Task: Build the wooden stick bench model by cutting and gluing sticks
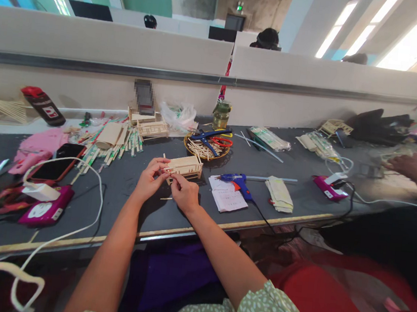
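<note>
Stick model (187, 167), one: just left of frame centre, on the worktop (114, 181). Hands, two: left hand (149, 182) and right hand (185, 193), both pinching the model's left end; whether a small piece sits between cannot be told. Glue gun (241, 183), one: right of centre, partly over one paper sheet (227, 205). Basket (225, 154), one: centre. Purple power strips (64, 201), two: lower left, right.

Stick model (189, 167) left of glue gun (242, 184)
</note>
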Demonstrator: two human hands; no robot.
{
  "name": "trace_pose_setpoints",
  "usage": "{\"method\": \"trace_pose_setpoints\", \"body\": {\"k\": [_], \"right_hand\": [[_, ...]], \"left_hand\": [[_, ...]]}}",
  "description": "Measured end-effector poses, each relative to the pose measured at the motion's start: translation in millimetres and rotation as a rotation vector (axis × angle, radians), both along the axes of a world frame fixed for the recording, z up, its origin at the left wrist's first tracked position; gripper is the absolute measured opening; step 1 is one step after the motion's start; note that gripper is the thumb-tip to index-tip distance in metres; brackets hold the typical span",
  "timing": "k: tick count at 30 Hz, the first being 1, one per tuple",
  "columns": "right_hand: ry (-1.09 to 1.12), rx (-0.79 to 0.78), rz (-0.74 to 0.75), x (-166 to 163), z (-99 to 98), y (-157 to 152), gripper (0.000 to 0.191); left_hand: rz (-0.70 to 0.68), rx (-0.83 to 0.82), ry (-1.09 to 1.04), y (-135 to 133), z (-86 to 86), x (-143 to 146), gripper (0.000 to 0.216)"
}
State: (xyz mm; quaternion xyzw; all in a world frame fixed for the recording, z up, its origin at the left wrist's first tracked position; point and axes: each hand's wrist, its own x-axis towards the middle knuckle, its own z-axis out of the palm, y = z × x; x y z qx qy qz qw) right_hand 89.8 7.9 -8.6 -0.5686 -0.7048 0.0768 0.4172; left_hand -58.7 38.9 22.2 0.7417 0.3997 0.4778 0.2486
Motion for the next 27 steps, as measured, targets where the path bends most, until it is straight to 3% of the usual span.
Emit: {"method": "trace_pose_setpoints", "body": {"k": [12, 27], "right_hand": [[0.086, 0.031, -0.009, 0.0, 0.5, 1.0, 0.022], [-0.024, -0.018, -0.001, -1.4, 3.2, -0.4, 0.023]], "left_hand": [[0.004, 0.008, -0.007, 0.4, 0.6, 0.0, 0.016], [0.032, 0.025, -0.027, 0.1, -1.4, 2.7, 0.014]]}}
